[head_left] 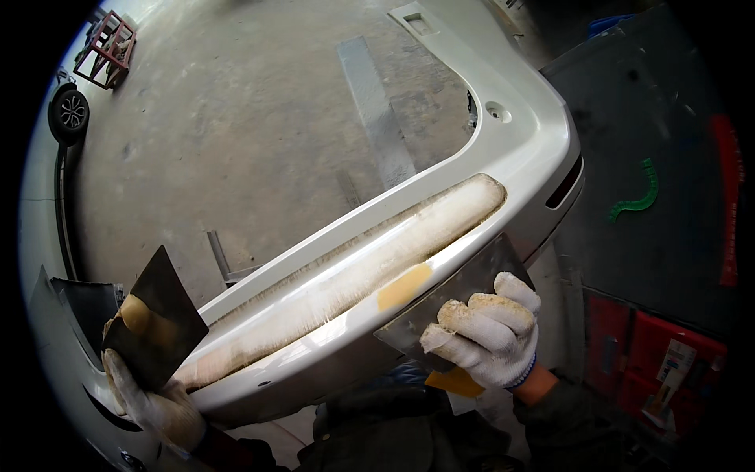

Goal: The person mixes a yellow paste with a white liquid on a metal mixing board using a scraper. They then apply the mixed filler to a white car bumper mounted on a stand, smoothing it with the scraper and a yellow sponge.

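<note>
A white car bumper (543,126) runs from lower left to upper right, with a long, dirty whitish strip (377,259) along its top. Yellow putty (405,287) covers a smooth patch on the near edge. My left hand (161,409), in a white work glove, grips a thin dark putty plate (169,315) with a dab of yellow putty on its face. My right hand (491,330), gloved too, has its fingers pressed on a wide dark putty spreader (491,271) beside the patch. Below that hand shows an orange-yellow piece (454,383), partly hidden; I cannot tell what it is.
Behind the bumper is a concrete floor (236,118) with a flat grey strip (373,102) on it. A red metal rack (110,51) and a car wheel (71,114) are at far left. At right, a green curved piece (641,197) lies on a dark surface above a red case (668,354).
</note>
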Tool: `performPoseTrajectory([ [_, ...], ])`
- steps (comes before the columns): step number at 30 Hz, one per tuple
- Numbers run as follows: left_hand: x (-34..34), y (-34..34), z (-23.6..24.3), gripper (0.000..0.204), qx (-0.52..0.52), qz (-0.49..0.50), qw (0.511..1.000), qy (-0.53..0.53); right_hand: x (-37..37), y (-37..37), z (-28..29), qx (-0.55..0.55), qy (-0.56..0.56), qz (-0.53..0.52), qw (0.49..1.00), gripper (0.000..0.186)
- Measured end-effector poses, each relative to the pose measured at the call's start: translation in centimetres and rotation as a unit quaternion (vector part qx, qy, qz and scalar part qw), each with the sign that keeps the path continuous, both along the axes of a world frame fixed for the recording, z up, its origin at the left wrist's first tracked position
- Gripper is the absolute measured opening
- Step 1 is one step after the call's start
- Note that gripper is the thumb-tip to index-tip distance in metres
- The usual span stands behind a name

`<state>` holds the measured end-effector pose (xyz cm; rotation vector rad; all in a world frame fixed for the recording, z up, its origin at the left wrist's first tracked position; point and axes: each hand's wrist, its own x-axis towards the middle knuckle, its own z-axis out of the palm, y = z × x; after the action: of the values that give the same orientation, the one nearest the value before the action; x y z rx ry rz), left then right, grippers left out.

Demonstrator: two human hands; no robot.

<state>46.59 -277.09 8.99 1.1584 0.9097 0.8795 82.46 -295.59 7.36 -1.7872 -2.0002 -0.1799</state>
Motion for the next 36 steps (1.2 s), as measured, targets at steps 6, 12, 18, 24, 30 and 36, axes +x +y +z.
performPoseTrajectory([
  [6, 1.7, 0.2, 0.7, 0.041, 0.0, 0.001, 1.0, 0.006, -0.5, 0.8, -0.7, 0.036, 0.024, -0.011, 0.999, 0.031],
  [12, 1.6, 0.4, 0.6, 0.041, -0.001, 0.001, 1.0, 0.0, -0.3, -0.5, -1.5, 0.014, 0.051, 0.001, 0.999, 0.033],
  [18, 1.5, 0.3, 0.6, 0.041, -0.002, 0.0, 1.0, -0.005, -0.5, 0.2, -0.2, 0.025, 0.044, -0.018, 0.999, 0.035],
  [24, 1.4, 0.3, 0.6, 0.042, -0.008, -0.002, 1.0, -0.01, -1.2, 1.2, -0.7, 0.021, 0.046, -0.01, 0.999, 0.034],
  [30, 1.0, 0.4, 0.5, 0.042, -0.013, 0.002, 1.0, -0.017, -1.1, -0.1, -0.6, 0.009, 0.063, -0.003, 0.998, 0.034],
  [36, 0.9, 0.4, 0.4, 0.042, -0.013, 0.0, 1.0, -0.027, -1.1, 1.0, -0.3, 0.03, 0.053, -0.016, 0.998, 0.037],
])
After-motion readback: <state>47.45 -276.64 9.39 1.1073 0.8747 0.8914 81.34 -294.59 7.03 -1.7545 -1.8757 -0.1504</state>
